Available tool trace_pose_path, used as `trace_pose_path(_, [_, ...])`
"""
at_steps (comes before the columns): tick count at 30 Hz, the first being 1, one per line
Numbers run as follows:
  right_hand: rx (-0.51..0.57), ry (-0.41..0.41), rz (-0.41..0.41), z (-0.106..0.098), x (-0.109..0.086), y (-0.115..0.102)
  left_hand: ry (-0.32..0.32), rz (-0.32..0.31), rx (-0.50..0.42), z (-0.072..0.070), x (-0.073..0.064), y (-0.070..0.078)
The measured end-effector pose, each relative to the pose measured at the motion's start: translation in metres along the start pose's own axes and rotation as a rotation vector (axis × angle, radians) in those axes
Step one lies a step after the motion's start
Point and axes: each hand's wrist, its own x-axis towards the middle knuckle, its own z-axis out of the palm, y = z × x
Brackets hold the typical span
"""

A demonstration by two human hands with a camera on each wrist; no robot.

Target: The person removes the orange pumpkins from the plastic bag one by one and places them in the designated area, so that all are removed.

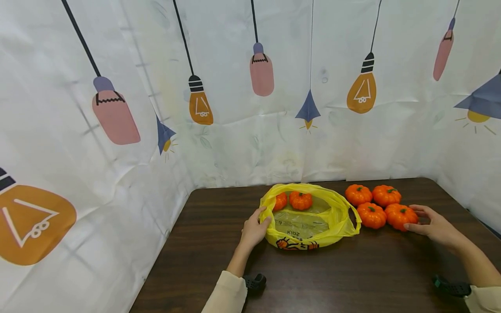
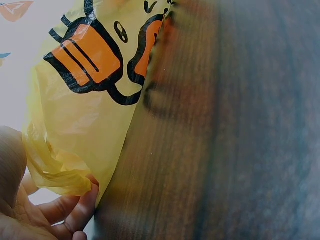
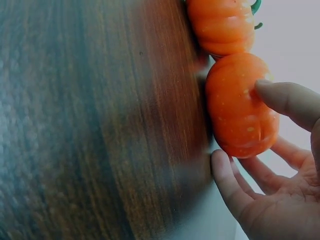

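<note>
A yellow plastic bag (image 1: 340,217) with a printed cartoon figure lies with its mouth wide on the dark table. Two small orange pumpkins (image 1: 300,200) are inside it, towards the back. My left hand (image 1: 254,228) holds the bag's left rim; in the left wrist view, fingers (image 2: 82,210) pinch the gathered yellow plastic (image 2: 60,170). To the right of the bag, several more orange pumpkins (image 1: 372,215) sit close together. At the front right one (image 1: 401,217), my right hand (image 1: 436,226) has its thumb on one side and its fingers around the other, while the pumpkin (image 3: 242,107) rests on the table.
The brown wood-grain table (image 1: 313,278) reaches back to a white curtain (image 1: 235,152) printed with hanging lamps. More curtain stands along the left side. Dark straps (image 1: 255,282) are around both wrists.
</note>
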Motion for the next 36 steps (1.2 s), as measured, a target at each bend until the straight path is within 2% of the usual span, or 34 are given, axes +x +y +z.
trace_pose_path(5, [0.012, -0.012, 0.013, -0.002, -0.001, -0.002, 0.003, 0.003, 0.006, 0.001, 0.001, -0.001])
trace_pose_path(9, [0.016, 0.014, 0.034, -0.005, -0.002, -0.011, 0.007, 0.007, 0.013, 0.001, 0.002, -0.001])
trace_pose_path(14, [-0.026, 0.124, 0.053, -0.009, -0.009, -0.039, 0.002, 0.009, 0.012, 0.002, 0.002, -0.001])
trace_pose_path(17, [-0.027, 0.196, 0.007, -0.003, -0.010, -0.064, -0.001, 0.006, 0.009, 0.002, 0.002, -0.002])
trace_pose_path(23, [0.033, 0.250, -0.161, 0.028, -0.004, -0.117, 0.000, 0.003, 0.000, 0.001, 0.001, -0.001])
trace_pose_path(28, [0.094, 0.201, -0.274, 0.059, 0.002, -0.147, -0.005, 0.001, -0.001, 0.001, 0.001, -0.001])
trace_pose_path(31, [0.152, 0.140, -0.301, 0.079, 0.009, -0.162, -0.004, 0.001, 0.001, 0.001, 0.002, -0.002])
trace_pose_path(36, [0.221, 0.064, -0.289, 0.115, 0.026, -0.175, -0.002, -0.001, 0.004, 0.001, 0.002, -0.002])
